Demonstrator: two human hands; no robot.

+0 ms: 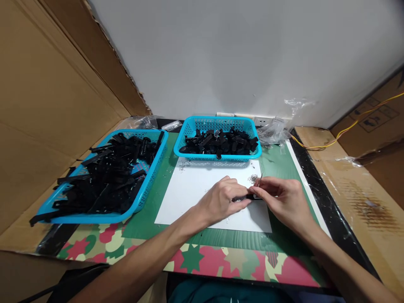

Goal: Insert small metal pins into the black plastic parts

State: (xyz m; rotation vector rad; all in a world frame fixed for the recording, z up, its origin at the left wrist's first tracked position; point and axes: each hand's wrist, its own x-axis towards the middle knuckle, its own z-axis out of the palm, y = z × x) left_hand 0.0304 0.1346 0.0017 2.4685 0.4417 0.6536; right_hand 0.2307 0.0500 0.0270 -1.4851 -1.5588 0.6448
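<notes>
Over the white sheet [183, 202], my left hand [225, 195] is closed on a small black plastic part [257, 197], pinned between thumb and fingers. My right hand [285, 200] meets it from the right, thumb and fingertips pinched around a slim metal tool [260, 181] that looks like tweezers. The tool's upper end sticks up above the fingers; its lower end is hidden. Just beyond the fingertips lies a small pile of fine metal pieces [253, 179], possibly springs. Most of the black part is covered by my fingers.
A blue basket [148, 189] heaped with long black parts stands at left. Another blue basket [217, 157] with smaller black parts sits behind the sheet. Clear plastic bags [274, 131] lie at back right, near a yellow cable [342, 131]. Cardboard [57, 109] walls the left side.
</notes>
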